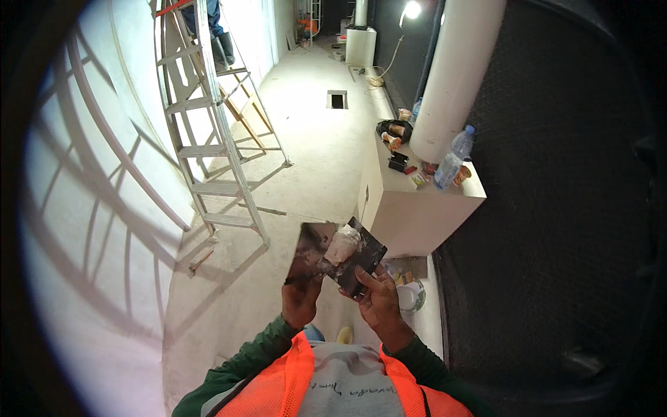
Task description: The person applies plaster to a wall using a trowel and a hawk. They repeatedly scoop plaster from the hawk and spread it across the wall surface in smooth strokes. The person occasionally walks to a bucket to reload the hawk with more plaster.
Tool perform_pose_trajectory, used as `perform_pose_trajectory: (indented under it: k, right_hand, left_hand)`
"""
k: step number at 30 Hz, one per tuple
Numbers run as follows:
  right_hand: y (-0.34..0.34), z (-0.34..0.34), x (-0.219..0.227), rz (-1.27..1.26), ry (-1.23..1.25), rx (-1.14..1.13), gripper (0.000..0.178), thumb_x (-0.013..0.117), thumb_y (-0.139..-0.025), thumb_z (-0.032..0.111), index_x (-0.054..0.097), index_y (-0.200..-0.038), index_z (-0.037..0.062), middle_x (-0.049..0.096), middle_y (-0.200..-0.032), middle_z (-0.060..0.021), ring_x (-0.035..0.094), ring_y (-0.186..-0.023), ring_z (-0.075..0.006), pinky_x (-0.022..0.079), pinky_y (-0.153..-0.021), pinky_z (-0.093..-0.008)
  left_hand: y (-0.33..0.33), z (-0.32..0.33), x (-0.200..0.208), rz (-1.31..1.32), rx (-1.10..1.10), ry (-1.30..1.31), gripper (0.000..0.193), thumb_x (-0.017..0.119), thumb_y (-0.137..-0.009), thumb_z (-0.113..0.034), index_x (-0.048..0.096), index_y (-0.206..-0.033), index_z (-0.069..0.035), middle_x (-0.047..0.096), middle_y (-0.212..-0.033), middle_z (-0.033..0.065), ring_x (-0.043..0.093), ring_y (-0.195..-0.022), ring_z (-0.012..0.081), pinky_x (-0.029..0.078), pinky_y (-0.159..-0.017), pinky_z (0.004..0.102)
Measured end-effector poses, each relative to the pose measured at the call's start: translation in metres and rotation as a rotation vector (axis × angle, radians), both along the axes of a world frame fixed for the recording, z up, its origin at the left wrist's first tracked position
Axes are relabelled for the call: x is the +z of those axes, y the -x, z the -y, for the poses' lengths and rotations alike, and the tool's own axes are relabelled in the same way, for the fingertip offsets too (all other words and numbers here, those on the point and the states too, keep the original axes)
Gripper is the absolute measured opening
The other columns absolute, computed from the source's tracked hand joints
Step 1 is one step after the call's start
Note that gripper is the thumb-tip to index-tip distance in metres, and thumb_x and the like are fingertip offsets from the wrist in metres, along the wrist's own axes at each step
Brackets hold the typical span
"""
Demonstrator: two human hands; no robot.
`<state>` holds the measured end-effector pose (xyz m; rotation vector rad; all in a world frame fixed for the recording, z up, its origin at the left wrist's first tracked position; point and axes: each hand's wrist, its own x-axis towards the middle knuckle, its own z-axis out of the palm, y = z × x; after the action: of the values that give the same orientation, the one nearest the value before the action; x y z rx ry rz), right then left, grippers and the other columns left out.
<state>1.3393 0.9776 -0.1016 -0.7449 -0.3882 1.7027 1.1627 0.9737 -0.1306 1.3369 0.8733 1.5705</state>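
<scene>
Both my hands are in front of my chest, each gripping a thin flat putty scraper. My left hand [300, 302] is closed on the lower edge of a shiny, smeared scraper [306, 254]. My right hand [381, 300] holds a dark scraper [370, 250] tilted beside it, thumb on top. A whitish lump of putty [343, 245] sits on the dark scraper, close to the other one's edge. The two scrapers meet or overlap near the lump; whether they touch I cannot tell. Some fingers are hidden beneath them.
A stepladder [201, 149] stands ahead left, with a person's boots [224, 50] on it. To the right, a white plinth [424, 215] carries a bottle [455, 156], small packages and a thick column [458, 76]. A bucket [410, 296] sits nearby. The floor has a square opening [338, 101].
</scene>
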Motion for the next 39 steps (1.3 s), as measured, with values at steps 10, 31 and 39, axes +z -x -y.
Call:
perform_pose_trajectory:
  k: [10,31,39]
  right_hand:
    - [-0.029,-0.173,0.026,0.058,-0.084,0.018,0.038,0.066,-0.096,0.009,0.054,-0.132,0.0089,0.069,-0.116,-0.0082,0.073,-0.096,-0.0218,0.065,-0.075,-0.0425]
    - [0.134,-0.511,0.004,0.103,-0.023,0.095,0.034,0.066,-0.097,0.008,0.054,-0.129,0.0104,0.070,-0.114,-0.0080,0.073,-0.095,-0.0213,0.065,-0.076,-0.0442]
    - [0.147,-0.630,0.012,0.052,-0.146,0.080,0.036,0.067,-0.096,0.013,0.056,-0.129,0.0062,0.067,-0.115,-0.0067,0.070,-0.100,-0.0205,0.062,-0.085,-0.0418]
  left_hand:
    - [0.029,-0.146,-0.021,0.110,-0.077,0.111,0.040,0.060,-0.093,0.007,0.055,-0.133,0.001,0.066,-0.127,0.0117,0.063,-0.117,0.0190,0.051,-0.096,0.0328]
    - [0.168,-0.501,-0.013,0.041,0.021,0.010,0.034,0.056,-0.099,0.001,0.055,-0.132,0.003,0.066,-0.125,0.0125,0.062,-0.115,0.0151,0.049,-0.094,0.0276]
    - [0.167,-0.550,-0.012,-0.048,0.077,0.055,0.016,0.062,-0.096,0.002,0.060,-0.112,0.002,0.067,-0.105,0.0054,0.062,-0.091,0.0112,0.049,-0.078,0.0265]
